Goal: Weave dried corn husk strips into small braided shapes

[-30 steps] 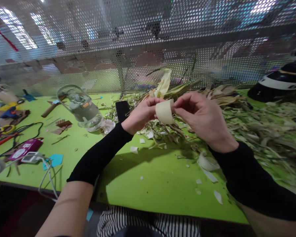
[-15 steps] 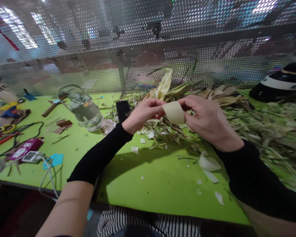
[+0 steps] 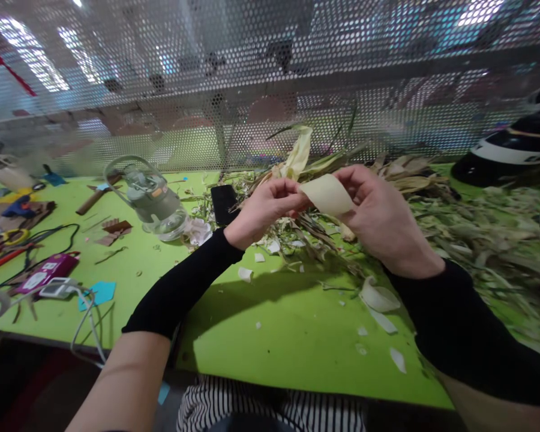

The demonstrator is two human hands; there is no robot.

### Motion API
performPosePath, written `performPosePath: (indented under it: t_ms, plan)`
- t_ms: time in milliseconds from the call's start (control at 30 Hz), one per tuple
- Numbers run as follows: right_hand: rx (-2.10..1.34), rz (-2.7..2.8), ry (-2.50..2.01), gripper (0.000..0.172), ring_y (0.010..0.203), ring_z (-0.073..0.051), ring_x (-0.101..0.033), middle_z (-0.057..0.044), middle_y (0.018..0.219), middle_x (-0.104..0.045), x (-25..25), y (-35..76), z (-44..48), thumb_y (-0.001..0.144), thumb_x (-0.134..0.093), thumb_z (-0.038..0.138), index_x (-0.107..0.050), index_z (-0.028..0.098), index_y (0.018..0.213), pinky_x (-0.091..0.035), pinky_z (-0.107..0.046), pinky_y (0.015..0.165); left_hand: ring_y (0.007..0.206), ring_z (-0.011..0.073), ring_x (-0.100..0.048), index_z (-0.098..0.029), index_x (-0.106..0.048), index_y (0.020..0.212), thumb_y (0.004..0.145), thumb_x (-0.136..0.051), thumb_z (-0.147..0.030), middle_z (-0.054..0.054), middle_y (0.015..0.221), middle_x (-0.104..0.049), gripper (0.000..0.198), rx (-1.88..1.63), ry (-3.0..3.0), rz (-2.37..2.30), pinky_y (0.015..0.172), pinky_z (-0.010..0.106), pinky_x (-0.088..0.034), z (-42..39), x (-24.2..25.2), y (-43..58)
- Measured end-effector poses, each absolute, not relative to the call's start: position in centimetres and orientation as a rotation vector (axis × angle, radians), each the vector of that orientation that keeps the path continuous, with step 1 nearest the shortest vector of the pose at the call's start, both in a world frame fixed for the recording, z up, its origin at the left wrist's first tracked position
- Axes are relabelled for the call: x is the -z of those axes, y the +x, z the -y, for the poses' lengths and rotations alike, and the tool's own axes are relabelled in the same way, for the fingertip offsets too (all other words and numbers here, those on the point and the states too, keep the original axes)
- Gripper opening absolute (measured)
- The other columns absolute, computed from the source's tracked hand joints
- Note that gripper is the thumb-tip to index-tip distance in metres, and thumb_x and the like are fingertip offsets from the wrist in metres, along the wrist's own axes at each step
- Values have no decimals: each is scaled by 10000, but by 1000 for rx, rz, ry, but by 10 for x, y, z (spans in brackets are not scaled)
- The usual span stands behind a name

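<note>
A pale cream husk strip (image 3: 327, 195), smooth and slightly curved, is held up above the table between my two hands. My left hand (image 3: 270, 204) pinches its left end between thumb and fingers. At the strip's right end, my right hand (image 3: 375, 219) is closed on it, with some fingertips hidden behind the strip. Beyond the hands stands a yellowish dried corn husk (image 3: 299, 153) in a heap of plant scraps (image 3: 324, 237). White petal-like pieces (image 3: 380, 297) lie on the green table (image 3: 270, 360) in front of my right hand.
Left of my hands stand a clear water bottle (image 3: 155, 201) and a black phone (image 3: 224, 203). A hammer (image 3: 92, 198), purple box (image 3: 49, 271) and cables (image 3: 87, 312) lie farther left. Shredded husks (image 3: 490, 240) spread right, near a black-and-white device (image 3: 504, 150). Perforated metal mesh (image 3: 252, 78) closes the back.
The husk strip has tilted and turned, showing a broader face. My right hand has shifted slightly, while my left hand stays nearly in place.
</note>
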State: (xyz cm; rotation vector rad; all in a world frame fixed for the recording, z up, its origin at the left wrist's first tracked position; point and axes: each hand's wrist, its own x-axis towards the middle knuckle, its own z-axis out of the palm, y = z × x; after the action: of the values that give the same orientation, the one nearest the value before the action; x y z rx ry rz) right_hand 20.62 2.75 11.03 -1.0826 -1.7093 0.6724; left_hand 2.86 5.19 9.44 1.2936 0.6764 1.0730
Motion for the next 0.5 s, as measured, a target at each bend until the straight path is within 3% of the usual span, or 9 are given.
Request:
performPosePath:
  t_ms: [267, 400, 500]
  plan:
    - [-699, 1630, -1055, 236, 664, -138, -531, 21, 791, -605, -103, 201, -31, 738, -786, 273, -572, 257, 835, -490, -311, 652, 560, 37, -567, -128, -625, 777, 757, -800, -67, -51, 677, -643, 187, -1031, 979, -675, 584, 185, -452, -56, -89, 34]
    - [-615, 1736, -998, 140, 707, -163, -608, 0, 824, -684, -100, 205, -34, 811, -755, 328, -650, 246, 856, -538, -348, 718, 550, 45, -558, -121, -657, 827, 871, -675, -76, -33, 656, -642, 65, -960, 907, -709, 582, 185, -457, -56, -97, 29]
    - [-577, 1836, -991, 135, 773, -199, -665, -22, 883, -740, -104, 209, -33, 844, -740, 361, -703, 244, 900, -556, -390, 785, 563, 44, -576, -109, -673, 859, 916, -611, -70, -15, 662, -651, 93, -906, 874, -727, 566, 168, -454, -56, -103, 25]
